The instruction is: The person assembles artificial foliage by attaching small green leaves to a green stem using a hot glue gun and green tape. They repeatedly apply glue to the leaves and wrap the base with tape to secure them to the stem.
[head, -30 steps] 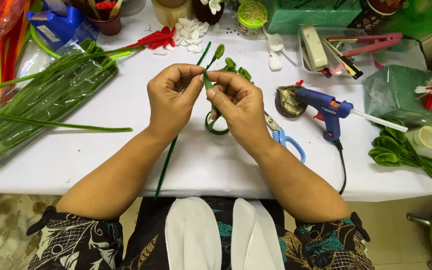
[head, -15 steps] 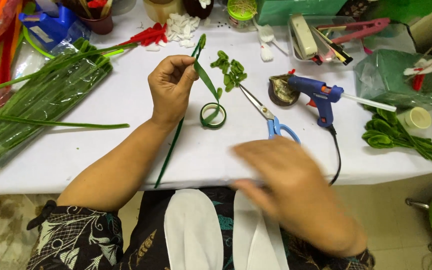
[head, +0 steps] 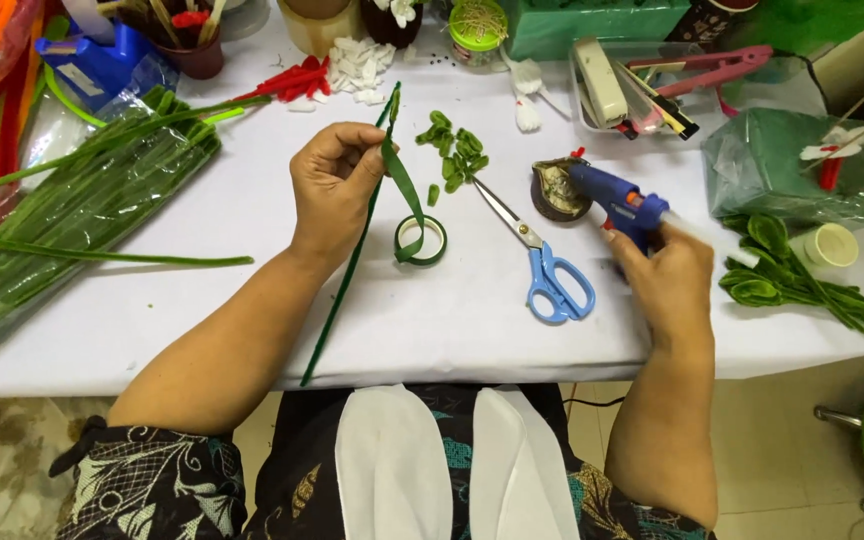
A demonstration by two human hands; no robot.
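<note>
While the long green stem (head: 352, 270) is held slanting above the white table (head: 252, 300), its upper part is pinched between the thumb and curled fingers of the left hand (head: 332, 185), so that this grip is closed narrowly on the stem. The stem's top end is seen just above the hand, near the table's far side, and its lower end is carried past the table's near edge. A strip of green tape (head: 404, 190) is drawn from the pinch down to the tape roll (head: 421, 240), which is laid flat on the table just right of the stem. The blue glue gun (head: 620, 203) is grasped by the right hand (head: 667, 280), whose fingers are wrapped around the handle, so this grip is closed as well; the nozzle is pointed left toward a small round dish (head: 554, 192) just beside it. Between the two hands, blue-handled scissors (head: 542, 265) are laid closed on the table. Small green leaf pieces (head: 457, 150) are scattered just beyond the scissors' tips. To the left, a bundle of green stems (head: 72, 215) is spread in clear wrapping. At the right edge, finished green leaves on wires (head: 792, 285) are piled near a small white roll (head: 832, 243).
</note>
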